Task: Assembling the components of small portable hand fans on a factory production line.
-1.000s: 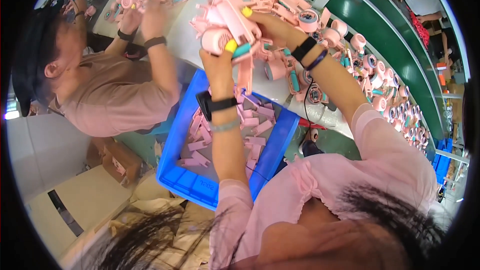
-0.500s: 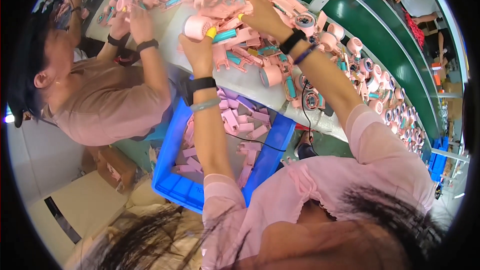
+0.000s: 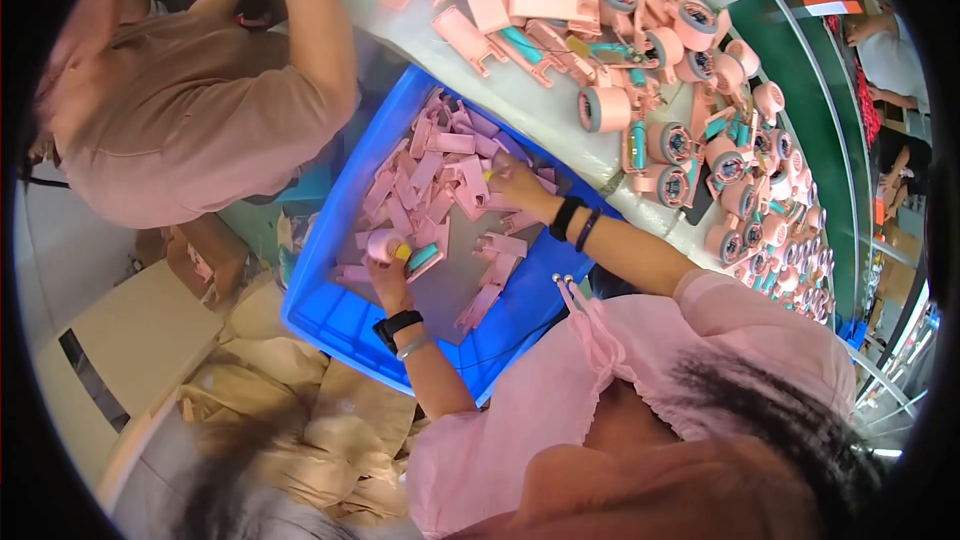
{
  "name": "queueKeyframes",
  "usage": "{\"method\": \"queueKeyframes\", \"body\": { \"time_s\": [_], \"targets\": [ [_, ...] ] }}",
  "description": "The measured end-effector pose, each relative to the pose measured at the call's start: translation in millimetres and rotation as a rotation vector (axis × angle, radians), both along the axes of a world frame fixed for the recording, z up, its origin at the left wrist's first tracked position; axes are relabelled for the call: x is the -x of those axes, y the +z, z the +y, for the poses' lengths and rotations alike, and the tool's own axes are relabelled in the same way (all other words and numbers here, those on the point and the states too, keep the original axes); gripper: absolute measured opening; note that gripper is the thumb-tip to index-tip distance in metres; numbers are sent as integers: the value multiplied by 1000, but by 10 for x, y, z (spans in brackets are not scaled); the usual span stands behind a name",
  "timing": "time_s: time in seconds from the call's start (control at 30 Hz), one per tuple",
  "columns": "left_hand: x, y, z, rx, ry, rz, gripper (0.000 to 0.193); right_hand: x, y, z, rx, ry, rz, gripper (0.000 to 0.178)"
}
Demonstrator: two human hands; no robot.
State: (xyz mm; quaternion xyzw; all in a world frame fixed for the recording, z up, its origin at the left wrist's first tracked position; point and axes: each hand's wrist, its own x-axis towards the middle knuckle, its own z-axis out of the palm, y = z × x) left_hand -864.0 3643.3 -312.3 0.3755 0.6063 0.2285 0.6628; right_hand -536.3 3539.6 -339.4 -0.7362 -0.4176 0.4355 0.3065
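Observation:
My left hand (image 3: 388, 280) is closed round a pink handheld fan (image 3: 385, 244), its round head up by my fingers. A teal battery cell (image 3: 424, 258) shows along the fan's handle. A yellow cover is on a fingertip. Farther right, my right hand (image 3: 520, 187) is low over the pile of pink plastic handle covers (image 3: 454, 143), fingers apart, a yellow-tipped finger at the covers' edge; its other fingers are partly hidden. Both hands are inside the blue bin (image 3: 335, 312), which holds the loose covers.
A worktable (image 3: 455, 68) beyond the bin carries heaped pink parts and several part-built fans (image 3: 605, 109). At the left sits a co-worker (image 3: 200, 130), an elbow near the bin. A black cable (image 3: 510, 348) crosses the bin's near side. Cardboard (image 3: 140, 340) lies lower left.
Both my hands have come down from the table into the bin, the left one bringing the pink fan along. My view has shifted toward the bin.

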Motion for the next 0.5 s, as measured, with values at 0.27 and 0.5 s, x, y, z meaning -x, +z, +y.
{"method": "queueKeyframes", "body": {
  "time_s": [0.27,0.5],
  "targets": [
    [965,-890,260,-322,272,340,91,78,-348,974,203,-338,-145,73],
    [265,-988,281,-255,89,45,47,-22,-475,1114,334,-47,-282,91]
  ]
}}
